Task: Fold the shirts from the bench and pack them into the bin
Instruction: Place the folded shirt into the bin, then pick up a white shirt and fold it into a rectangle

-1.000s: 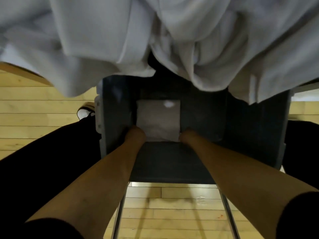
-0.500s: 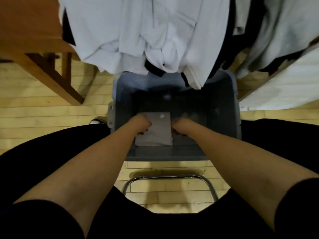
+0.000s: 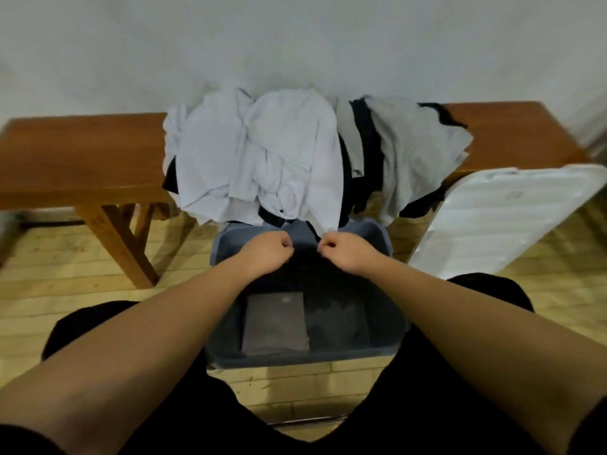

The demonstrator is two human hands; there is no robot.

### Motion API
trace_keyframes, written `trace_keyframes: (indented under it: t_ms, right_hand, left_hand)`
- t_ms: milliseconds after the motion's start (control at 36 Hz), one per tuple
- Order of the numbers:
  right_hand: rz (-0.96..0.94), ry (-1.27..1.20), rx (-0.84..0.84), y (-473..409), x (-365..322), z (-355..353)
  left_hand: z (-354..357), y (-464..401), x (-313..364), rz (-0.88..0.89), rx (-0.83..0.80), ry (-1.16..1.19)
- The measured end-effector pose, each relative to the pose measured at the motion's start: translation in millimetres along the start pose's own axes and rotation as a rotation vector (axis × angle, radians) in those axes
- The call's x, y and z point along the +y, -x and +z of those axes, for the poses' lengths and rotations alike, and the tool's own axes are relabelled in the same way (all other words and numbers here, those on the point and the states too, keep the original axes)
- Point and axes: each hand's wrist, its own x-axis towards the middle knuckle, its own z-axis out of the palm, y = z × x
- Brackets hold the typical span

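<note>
A pile of unfolded shirts lies on the wooden bench [image 3: 82,152]: white shirts [image 3: 262,152] on the left, a grey shirt [image 3: 410,152] and black ones [image 3: 369,149] on the right, their hems hanging over the front edge. Below stands the grey bin [image 3: 395,326], with one folded grey shirt [image 3: 276,323] flat on its bottom at the left. My left hand [image 3: 267,254] and my right hand [image 3: 348,251] hover over the bin's far rim with fingers curled, holding nothing. The right hand is just under a hanging white hem.
A white ribbed lid [image 3: 509,211] leans against the bench at the right. My legs in black flank the bin on the wooden floor. A metal chair bar [image 3: 308,420] shows low between my knees. A plain wall rises behind the bench.
Both hands let go of the folded grey shirt in the bin and rose to the bin's far rim. My view lifted from the bin's inside to the bench and pile.
</note>
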Motion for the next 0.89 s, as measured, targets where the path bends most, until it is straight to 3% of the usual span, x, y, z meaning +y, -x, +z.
trace_keyframes:
  t_ms: [250,472,778,889]
  right_hand:
    - [-0.132,0.008,0.306,-6,2,-59]
    - [-0.213,0.204,0.423,-26,-8,-86]
    - [-0.294,0.467,0.411,-66,-27,-85]
    - [-0.242,0.341,0.37,-85,-32,-76]
  left_hand:
    - [-38,-12,45,0.161,0.292,0.024]
    - [-75,-42,59,0.265,0.605,-0.118]
    - [-96,-83,43,0.182,0.429,-0.444]
    - [-96,-101,27,0.17,0.341,-0.411]
